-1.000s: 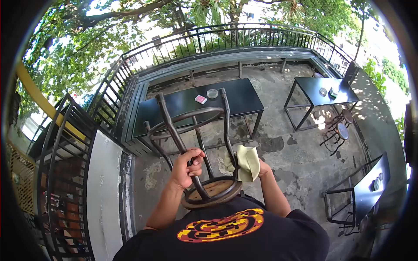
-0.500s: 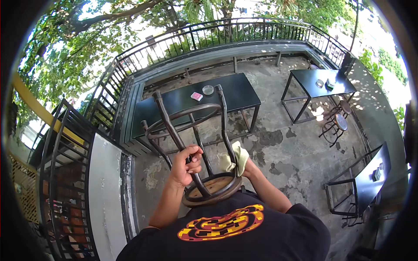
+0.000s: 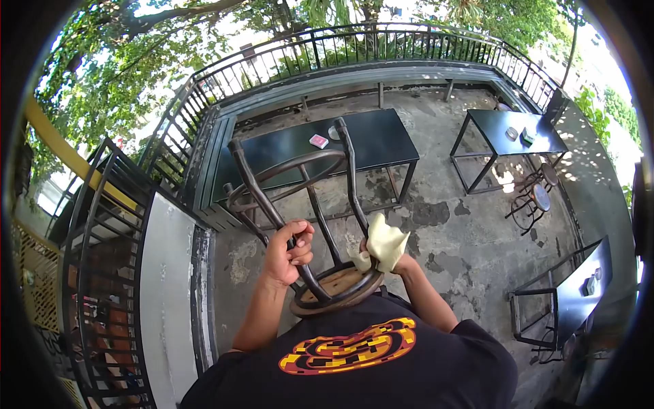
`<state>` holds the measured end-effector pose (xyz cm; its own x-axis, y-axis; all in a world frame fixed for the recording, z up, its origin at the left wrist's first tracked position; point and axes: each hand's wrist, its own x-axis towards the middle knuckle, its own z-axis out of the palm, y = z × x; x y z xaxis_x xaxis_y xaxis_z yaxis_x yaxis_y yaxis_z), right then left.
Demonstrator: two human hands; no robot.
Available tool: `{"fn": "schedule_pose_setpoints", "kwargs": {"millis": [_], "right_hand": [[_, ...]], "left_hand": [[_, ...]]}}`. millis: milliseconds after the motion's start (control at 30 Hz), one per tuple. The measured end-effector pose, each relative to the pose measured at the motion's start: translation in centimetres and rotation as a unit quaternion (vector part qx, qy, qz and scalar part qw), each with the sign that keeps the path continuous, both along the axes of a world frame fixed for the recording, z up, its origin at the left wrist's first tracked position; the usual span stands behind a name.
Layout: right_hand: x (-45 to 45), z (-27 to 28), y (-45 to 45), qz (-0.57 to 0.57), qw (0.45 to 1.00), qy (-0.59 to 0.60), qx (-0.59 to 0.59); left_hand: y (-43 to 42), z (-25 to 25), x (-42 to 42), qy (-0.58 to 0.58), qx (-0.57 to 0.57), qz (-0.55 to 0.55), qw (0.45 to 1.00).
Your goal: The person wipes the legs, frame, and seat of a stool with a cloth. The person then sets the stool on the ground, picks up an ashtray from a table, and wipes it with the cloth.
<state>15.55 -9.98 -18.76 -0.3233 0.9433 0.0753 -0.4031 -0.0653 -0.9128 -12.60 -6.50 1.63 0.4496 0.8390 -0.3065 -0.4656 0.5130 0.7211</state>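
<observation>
An upturned stool [image 3: 257, 183] with dark metal legs and a ring brace is held in front of my chest, its round wooden seat at the bottom. My left hand [image 3: 287, 253] is closed around one of its legs, low down near the seat. In my right hand [image 3: 402, 262] is a pale yellow cloth [image 3: 387, 243], bunched against another leg just above the seat rim. The cloth covers most of the right fingers.
A long black table [image 3: 378, 140] ahead bears a pink-and-white pack [image 3: 318, 141] and a glass ashtray. Another black table [image 3: 494, 129] and stools [image 3: 539, 198] stand to the right, a third table [image 3: 582, 283] lower right. Railings [image 3: 409, 44] bound the terrace; a gate [image 3: 112, 273] is at left.
The cloth and my right hand have shifted slightly right, and the cloth has opened out more. My left hand keeps its hold on the leg. The background has moved slightly right in view.
</observation>
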Motion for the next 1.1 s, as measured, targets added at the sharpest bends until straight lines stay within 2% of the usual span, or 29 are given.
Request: {"fn": "schedule_pose_setpoints", "kwargs": {"millis": [33,100,133,167,233,267,300,333,367,400,433,500,533,567,600,633,700,733,767,800,867,967,1000,1100], "right_hand": [[-1.5,2.1,-0.6,-0.035,0.998,0.044,-0.038],[-1.7,0.9,0.0,-0.029,0.999,0.021,-0.007],[-1.5,0.3,0.3,-0.057,0.998,-0.040,-0.012],[-1.4,-0.4,0.7,-0.075,0.995,-0.015,-0.067],[-2.9,5.6,0.9,-0.180,0.944,0.143,-0.238],[-1.6,1.9,3.1,-0.131,0.961,0.159,-0.182],[-1.0,2.7,4.2,-0.074,0.983,0.113,-0.126],[-1.1,3.8,5.1,-0.096,0.975,0.126,-0.158],[-1.4,4.5,6.9,-0.128,0.978,0.102,-0.131],[-1.7,7.7,7.5,-0.127,0.977,0.110,-0.128],[-1.4,7.9,9.3,-0.100,0.980,0.154,-0.080],[-1.9,11.1,10.3,-0.074,0.983,0.141,-0.088],[-2.2,10.0,11.6,-0.154,0.987,0.034,-0.016],[-2.6,8.0,13.1,-0.230,0.969,-0.075,0.055],[-2.7,7.9,13.3,-0.283,0.946,-0.135,0.077],[-2.9,7.8,13.5,-0.337,0.916,-0.197,0.091],[-3.0,7.8,13.1,-0.407,0.886,-0.222,0.022],[-2.6,7.8,12.9,-0.394,0.895,-0.209,-0.011],[-2.3,7.3,12.8,-0.344,0.931,-0.097,-0.080],[-1.9,6.8,12.8,-0.302,0.940,0.012,-0.159],[-1.1,5.3,12.2,-0.258,0.939,0.068,-0.215],[-1.1,4.9,11.7,-0.073,0.973,0.164,-0.147],[-1.7,7.3,11.0,-0.017,0.968,0.197,-0.153],[-3.3,11.8,10.4,-0.076,0.977,0.166,-0.112]], "left_hand": [[0.0,0.0,-0.1,0.000,0.000,0.004,1.000],[-0.1,-0.1,-0.2,-0.001,0.000,0.011,1.000],[-0.1,-0.1,-0.3,-0.007,0.001,0.010,1.000],[-0.1,-0.1,-0.3,-0.006,0.006,0.006,1.000],[-0.2,-0.1,-0.3,-0.005,0.012,0.000,1.000],[-0.2,0.1,-0.1,-0.006,0.013,-0.008,1.000],[-0.4,0.4,0.2,-0.007,0.013,-0.016,1.000],[-0.5,0.5,0.5,-0.007,0.014,-0.024,1.000],[-0.4,0.4,0.8,-0.006,0.014,-0.038,0.999],[-0.3,0.4,1.1,-0.004,0.014,-0.052,0.999],[-0.3,0.4,1.3,-0.002,0.016,-0.066,0.998],[-0.4,0.6,1.5,0.003,0.014,-0.064,0.998],[-0.5,0.7,1.4,0.005,0.017,-0.059,0.998],[-0.6,0.8,1.4,0.007,0.020,-0.054,0.998],[-0.6,0.7,1.3,0.003,0.019,-0.052,0.998],[-0.6,0.6,1.1,-0.001,0.017,-0.049,0.999],[-0.5,0.4,0.9,-0.002,0.015,-0.040,0.999],[-0.5,0.2,0.8,0.000,0.014,-0.034,0.999],[-0.5,0.2,0.5,0.002,0.012,-0.026,1.000],[-0.6,0.2,0.4,0.002,0.013,-0.020,1.000],[-0.7,0.2,0.0,0.002,0.015,-0.011,1.000],[-0.5,0.1,-0.1,-0.002,0.010,-0.017,1.000],[-0.4,0.1,-0.1,0.002,0.010,-0.018,1.000],[-0.3,0.3,0.3,0.012,0.015,-0.027,0.999]]}}
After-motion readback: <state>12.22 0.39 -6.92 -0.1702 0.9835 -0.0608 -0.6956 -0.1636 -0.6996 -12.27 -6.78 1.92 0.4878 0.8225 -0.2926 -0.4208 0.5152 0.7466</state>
